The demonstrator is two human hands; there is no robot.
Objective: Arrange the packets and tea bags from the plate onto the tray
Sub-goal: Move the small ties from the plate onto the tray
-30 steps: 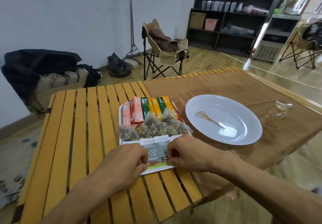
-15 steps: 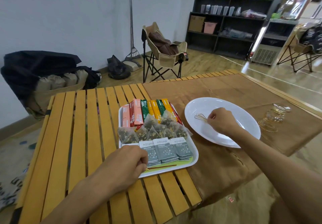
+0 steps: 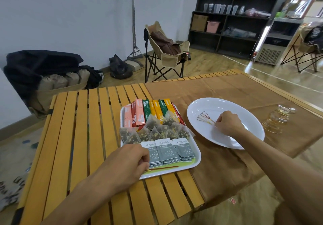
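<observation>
White rectangular tray (image 3: pixel 197 161) on the slatted wooden table (image 3: pixel 73 137), filled in three rows. At the far end: stick packets (image 3: pixel 150 113) side by side, pink, red, green, yellow and orange. In the middle: pyramid tea bags (image 3: pixel 153 132), transparent, with dried leaves inside, leaning on each other. At the near end: three small stacks of grey sachets (image 3: pixel 168 150), printed with white letters, lying over a green liner. Along the near rim of the tray: a thin reddish stick (image 3: pixel 164 167).

Left hand (image 3: pixel 125 165) at the near left corner of the tray, fingers curled, pinching the yellow end of that stick between thumb and fingertips.

Right hand (image 3: pixel 227 123) over the white oval plate (image 3: pixel 244 112), just right of the tray, on a brown cloth (image 3: pixel 218 91). Fingers bent down, grasping the thin end of two gold wire stirrers (image 3: pixel 203 117) with heart-shaped loops; loops on the plate surface, pointing left. No packets or tea bags visible on the plate.

To the right of the plate, near the cloth edge: small clear glass cups (image 3: pixel 277 118), stacked or close together, cannot tell which.

Behind the table: folding camp chair (image 3: pixel 166 49) with brown fabric on the seat, dark shelf unit (image 3: pixel 230 23) with cups and boxes.
</observation>
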